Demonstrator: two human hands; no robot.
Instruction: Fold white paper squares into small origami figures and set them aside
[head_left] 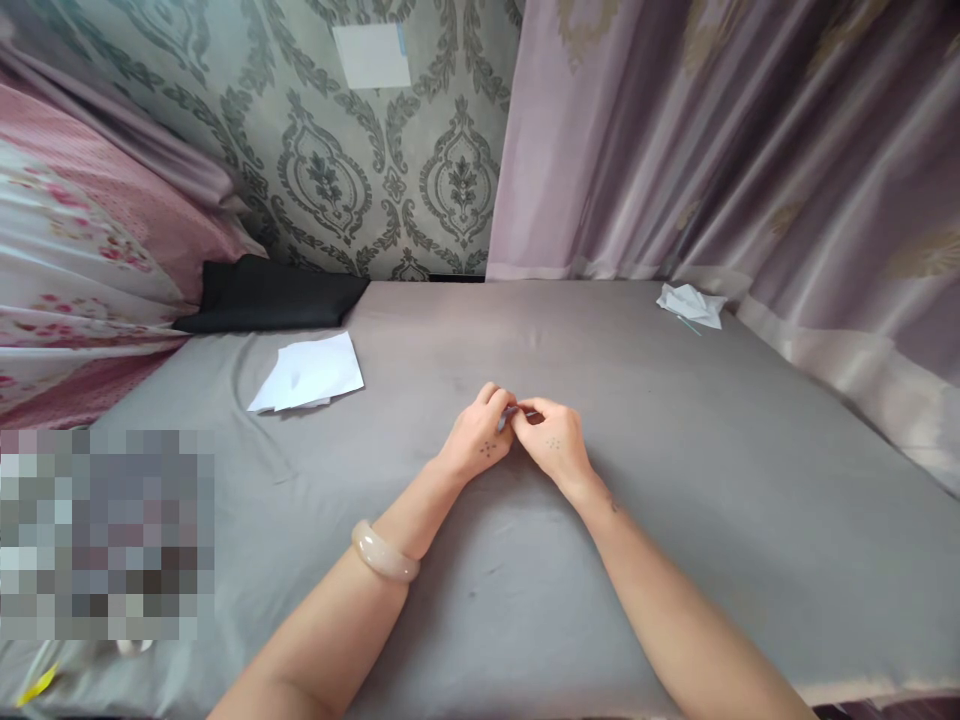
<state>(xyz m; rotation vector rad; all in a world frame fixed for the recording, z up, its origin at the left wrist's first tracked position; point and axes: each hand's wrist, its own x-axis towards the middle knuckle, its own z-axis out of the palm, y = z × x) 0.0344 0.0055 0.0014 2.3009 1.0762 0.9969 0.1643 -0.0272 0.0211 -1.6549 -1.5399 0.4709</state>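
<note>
Over the middle of the grey sheet, my left hand and my right hand meet at the fingertips. Both are closed in a pinch. Something small and thin may be between them, but the fingers hide it and I cannot make out what it is. A pale bangle circles my left forearm. Several white paper sheets lie overlapped beyond my left hand, apart from it.
Folded black cloth lies at the back left. Crumpled white papers and a thin pale stick rest at the far right beside the purple curtain. A yellow scrap is at the near left, below a blurred-out patch.
</note>
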